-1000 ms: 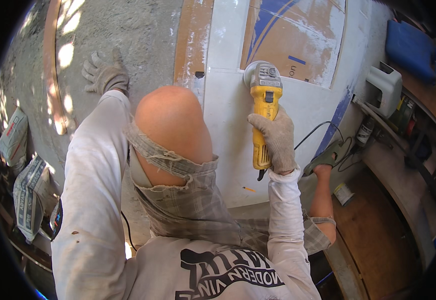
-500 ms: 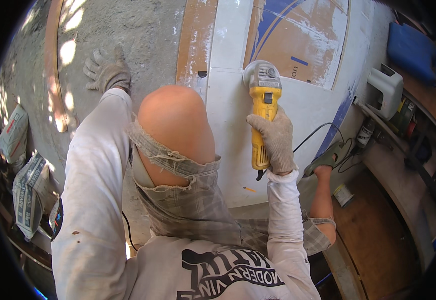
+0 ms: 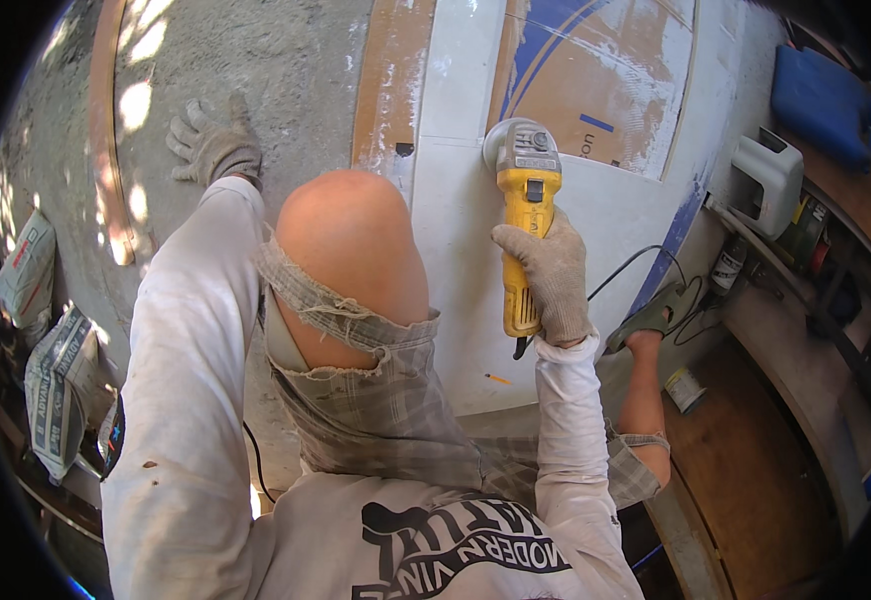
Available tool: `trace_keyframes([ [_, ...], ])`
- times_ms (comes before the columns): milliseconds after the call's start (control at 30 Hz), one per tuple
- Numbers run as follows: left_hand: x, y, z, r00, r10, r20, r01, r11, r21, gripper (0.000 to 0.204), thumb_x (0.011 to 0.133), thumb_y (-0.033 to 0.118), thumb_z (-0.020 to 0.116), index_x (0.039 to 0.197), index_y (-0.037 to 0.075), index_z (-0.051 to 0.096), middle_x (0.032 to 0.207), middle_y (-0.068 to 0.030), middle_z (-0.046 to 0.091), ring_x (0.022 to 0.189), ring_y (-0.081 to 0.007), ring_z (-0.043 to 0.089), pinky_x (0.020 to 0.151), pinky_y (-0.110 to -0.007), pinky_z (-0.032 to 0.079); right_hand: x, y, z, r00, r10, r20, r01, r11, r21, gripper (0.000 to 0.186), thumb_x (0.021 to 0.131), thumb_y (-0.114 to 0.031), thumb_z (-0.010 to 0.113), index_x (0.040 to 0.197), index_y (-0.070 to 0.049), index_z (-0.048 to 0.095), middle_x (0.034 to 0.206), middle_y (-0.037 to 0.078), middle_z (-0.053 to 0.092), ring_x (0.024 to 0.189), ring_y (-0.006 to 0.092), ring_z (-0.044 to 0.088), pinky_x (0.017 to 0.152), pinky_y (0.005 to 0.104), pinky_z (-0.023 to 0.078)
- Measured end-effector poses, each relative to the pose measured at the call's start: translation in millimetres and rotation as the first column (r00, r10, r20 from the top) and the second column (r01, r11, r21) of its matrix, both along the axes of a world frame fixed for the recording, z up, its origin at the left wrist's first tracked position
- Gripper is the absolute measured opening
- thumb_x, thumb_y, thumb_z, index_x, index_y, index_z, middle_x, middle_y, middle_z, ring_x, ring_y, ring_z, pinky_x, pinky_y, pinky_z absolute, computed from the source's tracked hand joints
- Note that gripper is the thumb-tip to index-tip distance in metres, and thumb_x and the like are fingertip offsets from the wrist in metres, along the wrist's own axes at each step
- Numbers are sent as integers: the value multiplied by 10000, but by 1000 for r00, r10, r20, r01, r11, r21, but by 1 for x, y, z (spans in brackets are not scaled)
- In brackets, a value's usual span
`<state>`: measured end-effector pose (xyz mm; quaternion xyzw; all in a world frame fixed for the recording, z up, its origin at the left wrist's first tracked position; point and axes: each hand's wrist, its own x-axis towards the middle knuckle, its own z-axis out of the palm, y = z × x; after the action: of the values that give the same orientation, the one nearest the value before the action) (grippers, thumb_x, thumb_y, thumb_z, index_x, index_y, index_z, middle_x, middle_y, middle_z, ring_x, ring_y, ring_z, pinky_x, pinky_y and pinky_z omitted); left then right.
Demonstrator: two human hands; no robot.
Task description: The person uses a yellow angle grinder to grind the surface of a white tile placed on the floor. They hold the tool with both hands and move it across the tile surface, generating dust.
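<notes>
My gloved right hand (image 3: 552, 278) wraps around the body of a yellow and grey angle grinder (image 3: 529, 205). The grinder's round disc (image 3: 497, 143) lies at the white panel (image 3: 461, 250), close to the lower left corner of its cardboard-coloured opening (image 3: 566, 110); whether it touches cannot be told. From the grinder's lower end a black cord (image 3: 624, 268) leads off to the right. My gloved left hand (image 3: 218, 145) rests flat on the grey concrete floor (image 3: 296, 90), fingers spread and holding nothing. A small orange pencil-like piece (image 3: 498, 379) lies on the panel's near part.
A brown strip (image 3: 389, 85) runs along the panel's left edge. Far left are a wooden bar (image 3: 106, 130) and filled sacks (image 3: 61, 390). On the right stand a blue jug (image 3: 824, 105), a pale plastic container (image 3: 771, 180) and a small can (image 3: 686, 390). My bare knee (image 3: 351, 240) rises between my arms.
The grinder has shifted very slightly to the left in my right hand. My left hand stays in place on the floor.
</notes>
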<state>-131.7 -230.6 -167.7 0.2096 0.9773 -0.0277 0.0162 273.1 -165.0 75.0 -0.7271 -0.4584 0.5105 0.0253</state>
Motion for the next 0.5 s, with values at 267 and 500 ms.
trace_keyframes([
  [267,0,2,2,1000,13,12,-13,1000,8,960,977,888,409,1703,263,349,1809,-109,226,1689,-322,120,1241,-749,153,6,4,3,1000,7,-4,-7,1000,-12,360,875,-214,831,1134,-8,692,906,62,711,750,160,675,681,332,565],
  [500,1,3,4,1000,26,4,-26,1000,-12,965,967,901,408,1697,270,365,1809,-93,234,1685,-299,134,1228,-705,178,14,6,-2,999,-49,-24,49,999,-7,351,879,-216,831,1128,-9,694,908,55,705,739,155,663,677,327,558],
])
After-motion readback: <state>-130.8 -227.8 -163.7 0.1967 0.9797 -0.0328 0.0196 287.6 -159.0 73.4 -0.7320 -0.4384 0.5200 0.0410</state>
